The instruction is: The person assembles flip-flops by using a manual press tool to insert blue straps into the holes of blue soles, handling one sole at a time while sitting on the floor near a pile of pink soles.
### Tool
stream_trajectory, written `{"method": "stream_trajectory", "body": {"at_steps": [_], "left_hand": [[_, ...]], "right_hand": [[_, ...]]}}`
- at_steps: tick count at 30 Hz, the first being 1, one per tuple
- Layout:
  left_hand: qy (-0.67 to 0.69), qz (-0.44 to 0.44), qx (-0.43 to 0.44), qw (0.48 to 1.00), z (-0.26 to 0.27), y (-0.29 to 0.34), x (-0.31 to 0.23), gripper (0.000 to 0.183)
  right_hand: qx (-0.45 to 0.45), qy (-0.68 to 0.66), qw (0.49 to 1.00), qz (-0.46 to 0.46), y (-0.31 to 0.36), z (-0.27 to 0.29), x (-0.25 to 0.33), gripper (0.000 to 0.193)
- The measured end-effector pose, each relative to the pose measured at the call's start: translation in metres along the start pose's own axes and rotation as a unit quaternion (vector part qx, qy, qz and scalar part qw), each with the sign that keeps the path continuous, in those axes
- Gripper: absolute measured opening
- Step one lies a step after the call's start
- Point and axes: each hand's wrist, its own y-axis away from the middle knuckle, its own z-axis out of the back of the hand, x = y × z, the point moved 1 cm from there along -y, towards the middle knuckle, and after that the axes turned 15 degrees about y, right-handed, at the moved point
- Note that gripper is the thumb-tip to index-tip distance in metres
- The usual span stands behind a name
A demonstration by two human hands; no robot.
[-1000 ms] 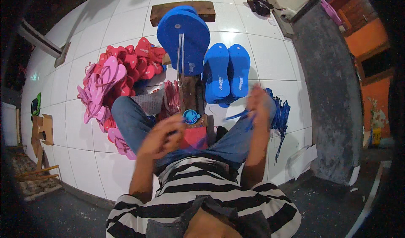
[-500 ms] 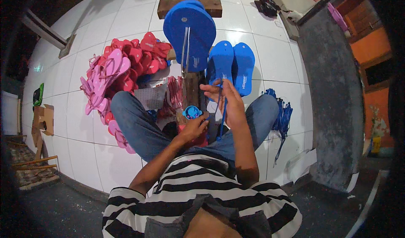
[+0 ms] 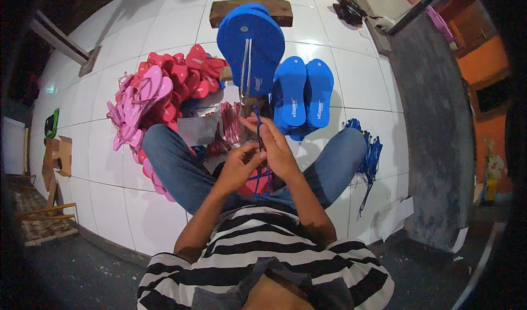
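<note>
A blue flip-flop strap [image 3: 259, 127] stands upright between my hands, its plug end uppermost and its thin bands trailing toward my lap. My right hand [image 3: 279, 152] is closed on the strap. My left hand [image 3: 240, 170] meets it lower down, with thumb and fingers pinched on it. Just beyond my fingertips, a blue flip-flop sole [image 3: 263, 52] is mounted over a wooden bench [image 3: 253, 109], a pale metal prong tool [image 3: 246, 71] lying along it. To its right lie two stacks of blue soles [image 3: 291, 87].
Pink flip-flops [image 3: 143, 98] and red flip-flops [image 3: 189, 79] are heaped at the left. Red straps [image 3: 229, 124] lie beside the bench, near a grey textured sheet [image 3: 197, 129]. Blue straps [image 3: 370, 151] are bunched beyond my right knee. A wooden block [image 3: 282, 12] crosses the far end.
My right hand has moved left and down with the strap. My left hand has left the small round blue container and come to the strap; the container is now out of sight.
</note>
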Motion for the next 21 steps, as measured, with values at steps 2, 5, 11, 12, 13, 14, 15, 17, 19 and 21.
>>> {"method": "stream_trajectory", "body": {"at_steps": [2, 5, 11, 12, 13, 14, 15, 17, 19, 21], "left_hand": [[0.012, -0.001, -0.052, 0.999, 0.007, -0.004, -0.003, 0.022], [0.067, -0.045, -0.145, 0.986, 0.019, -0.008, -0.018, 0.02], [0.083, -0.042, -0.198, 0.976, 0.025, -0.019, -0.062, 0.021], [0.084, -0.044, -0.195, 0.976, 0.025, -0.021, -0.067, 0.022], [0.091, -0.031, -0.19, 0.977, 0.028, -0.024, -0.07, 0.022], [0.098, -0.02, -0.185, 0.978, 0.031, -0.028, -0.073, 0.023], [0.106, -0.008, -0.179, 0.978, 0.034, -0.03, -0.075, 0.023], [0.168, 0.018, -0.156, 0.973, 0.038, -0.035, -0.076, 0.024], [0.224, 0.037, -0.135, 0.965, 0.037, -0.038, -0.078, 0.023], [0.269, 0.048, -0.114, 0.955, 0.032, -0.041, -0.081, 0.022]], "right_hand": [[-0.029, 0.05, 0.995, 0.078, -0.006, -0.005, -0.007, 0.046], [-0.019, 0.162, 0.979, 0.123, -0.002, 0.007, 0.017, 0.043], [0.075, 0.142, 0.987, -0.026, 0.013, 0.016, 0.05, 0.032], [0.079, 0.134, 0.987, -0.043, 0.012, 0.016, 0.054, 0.031], [0.085, 0.12, 0.988, -0.04, 0.008, 0.016, 0.053, 0.03], [0.09, 0.106, 0.99, -0.035, 0.004, 0.018, 0.054, 0.029], [0.095, 0.092, 0.991, -0.031, 0.001, 0.02, 0.054, 0.028], [0.105, 0.043, 0.993, -0.032, -0.004, 0.021, 0.052, 0.026], [0.103, 0.008, 0.994, -0.035, -0.005, 0.022, 0.054, 0.025], [0.087, -0.018, 0.995, -0.04, -0.004, 0.022, 0.057, 0.024]]}}
